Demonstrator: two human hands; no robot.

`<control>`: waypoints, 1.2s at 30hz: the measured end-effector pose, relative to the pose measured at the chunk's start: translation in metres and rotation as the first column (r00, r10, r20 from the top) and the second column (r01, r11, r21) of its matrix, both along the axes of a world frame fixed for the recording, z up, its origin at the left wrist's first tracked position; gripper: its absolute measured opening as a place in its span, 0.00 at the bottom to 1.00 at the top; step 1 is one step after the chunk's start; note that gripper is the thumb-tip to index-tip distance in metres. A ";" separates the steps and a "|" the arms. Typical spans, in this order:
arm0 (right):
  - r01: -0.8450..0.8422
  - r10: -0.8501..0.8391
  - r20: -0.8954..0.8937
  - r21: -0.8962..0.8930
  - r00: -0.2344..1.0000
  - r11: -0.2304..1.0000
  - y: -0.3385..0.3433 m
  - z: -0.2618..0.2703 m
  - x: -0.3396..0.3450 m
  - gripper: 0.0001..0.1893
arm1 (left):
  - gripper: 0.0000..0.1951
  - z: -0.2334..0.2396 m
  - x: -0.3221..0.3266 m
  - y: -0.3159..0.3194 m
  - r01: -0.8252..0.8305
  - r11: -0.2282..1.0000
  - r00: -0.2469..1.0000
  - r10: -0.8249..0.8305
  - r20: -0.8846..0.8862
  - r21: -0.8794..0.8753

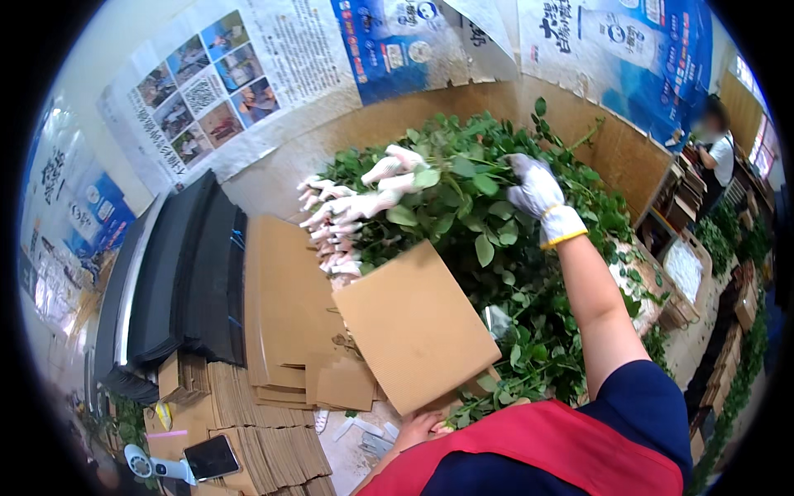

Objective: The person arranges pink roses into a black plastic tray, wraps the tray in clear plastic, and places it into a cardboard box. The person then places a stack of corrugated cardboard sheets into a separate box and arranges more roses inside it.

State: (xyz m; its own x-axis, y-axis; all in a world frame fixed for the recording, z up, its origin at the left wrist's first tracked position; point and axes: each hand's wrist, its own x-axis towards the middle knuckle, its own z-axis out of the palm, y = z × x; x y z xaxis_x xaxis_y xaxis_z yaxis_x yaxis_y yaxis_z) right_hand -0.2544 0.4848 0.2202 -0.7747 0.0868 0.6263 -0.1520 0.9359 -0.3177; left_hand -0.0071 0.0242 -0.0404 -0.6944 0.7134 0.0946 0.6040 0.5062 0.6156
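My right hand [533, 183], in a white work glove with a yellow cuff edge, is closed around the leafy stems of several roses whose heads are wrapped in white netting [391, 167]. More net-wrapped rose heads [335, 217] are stacked beneath them to the left. My bare left hand [425, 428] is low in the view, by a rose head and leaves [456, 415]; what its fingers hold is partly hidden by my red apron [533, 440]. A sheet of corrugated cardboard [419, 328] lies tilted between my hands.
At left stand stacked black sheets [186, 273] beside flat cardboard [282, 297]. Cardboard pieces [267, 459], a smartphone [211, 457] and a handheld fan [155, 465] are lower left. A wooden board [620, 155] borders the foliage. Another person [716, 155] stands far right.
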 end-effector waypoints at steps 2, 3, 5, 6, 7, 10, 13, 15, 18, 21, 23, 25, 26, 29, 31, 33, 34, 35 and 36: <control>0.015 -0.016 -0.067 -0.022 0.998 1.000 -0.003 0.002 0.002 0.29 | 0.26 0.004 -0.002 -0.001 -0.007 0.999 1.000 0.007 0.002 0.050; 0.006 -0.005 -0.132 0.007 0.991 1.000 -0.006 -0.003 0.005 0.29 | 0.26 0.006 0.003 -0.001 -0.011 0.997 1.000 0.009 0.020 0.076; -0.033 0.058 -0.225 0.110 0.973 0.993 -0.014 -0.010 0.013 0.22 | 0.25 0.011 0.003 -0.001 -0.026 0.997 0.999 0.023 0.032 0.076; -0.044 0.067 -0.180 0.128 0.981 0.991 -0.016 -0.021 0.017 0.25 | 0.25 0.009 0.005 -0.001 -0.024 0.996 0.999 0.022 0.029 0.089; -0.056 0.075 -0.134 0.145 0.988 0.988 -0.018 -0.032 0.020 0.27 | 0.25 0.007 0.003 -0.001 -0.023 0.995 0.999 0.020 0.026 0.101; -0.148 0.073 0.208 0.373 0.976 0.916 -0.039 -0.095 0.038 0.37 | 0.24 -0.002 0.006 -0.002 -0.048 0.995 0.999 0.048 -0.003 0.093; -0.405 -0.139 0.743 0.500 0.654 0.765 -0.037 -0.162 0.061 0.49 | 0.25 -0.005 0.003 0.002 -0.024 0.986 0.999 0.018 0.037 0.162; -0.421 -0.139 0.851 0.385 0.506 0.821 -0.040 -0.170 0.048 0.40 | 0.25 0.006 0.006 0.000 -0.071 0.989 0.991 0.054 0.124 0.131; -0.330 -0.084 0.635 0.504 0.768 0.798 -0.109 -0.087 0.041 0.12 | 0.25 0.002 0.012 -0.001 -0.123 0.986 0.982 0.105 0.156 0.111; -0.534 0.401 0.405 0.302 0.822 0.790 -0.191 -0.074 0.019 0.05 | 0.24 0.000 0.013 -0.001 -0.133 0.985 0.982 0.116 0.152 0.106; -0.590 0.300 0.633 0.313 0.714 0.744 -0.223 -0.113 -0.007 0.10 | 0.24 0.001 0.009 0.000 -0.117 0.987 0.982 0.099 0.161 0.110; -0.619 0.083 0.776 0.429 0.626 0.658 -0.231 -0.160 -0.025 0.13 | 0.23 0.008 0.007 0.001 -0.110 0.989 0.978 0.089 0.189 0.100; -0.566 0.048 0.835 0.328 0.548 0.756 -0.232 -0.164 -0.032 0.14 | 0.23 0.013 0.007 -0.002 -0.117 0.989 0.974 0.096 0.204 0.094; -0.664 0.217 0.846 0.197 0.486 0.721 -0.229 -0.124 -0.026 0.17 | 0.22 0.039 0.006 -0.015 -0.316 0.940 0.865 0.228 0.446 0.132; -0.514 0.202 0.696 0.273 0.689 0.813 -0.215 -0.092 -0.022 0.17 | 0.16 0.057 -0.004 -0.036 -0.451 0.889 0.847 0.398 0.354 0.080; -0.417 0.405 0.375 -0.052 0.834 0.907 -0.191 -0.034 0.007 0.15 | 0.09 0.078 -0.025 -0.059 -0.593 0.779 0.779 0.492 0.389 0.201; -0.349 0.349 0.149 -0.027 0.925 0.937 -0.176 -0.010 0.013 0.11 | 0.08 0.091 -0.039 -0.060 -0.653 0.735 0.745 0.580 0.329 0.183; -0.230 0.230 0.019 0.007 0.973 0.973 -0.148 0.005 0.005 0.11 | 0.07 0.104 -0.058 -0.060 -0.704 0.691 0.707 0.658 0.261 0.164; -0.133 0.134 -0.005 -0.125 0.991 0.983 -0.119 0.032 0.003 0.14 | 0.06 0.115 -0.084 -0.053 -0.648 0.701 0.756 0.639 0.142 0.297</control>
State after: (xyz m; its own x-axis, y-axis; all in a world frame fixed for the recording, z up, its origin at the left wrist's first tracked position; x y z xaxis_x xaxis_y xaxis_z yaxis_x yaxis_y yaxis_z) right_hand -0.2513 0.3657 0.2518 -0.7870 0.0599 0.6140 -0.2714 0.8602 -0.4318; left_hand -0.0906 -0.0293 0.0748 -0.9789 0.0266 0.2026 0.1840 0.5465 0.8170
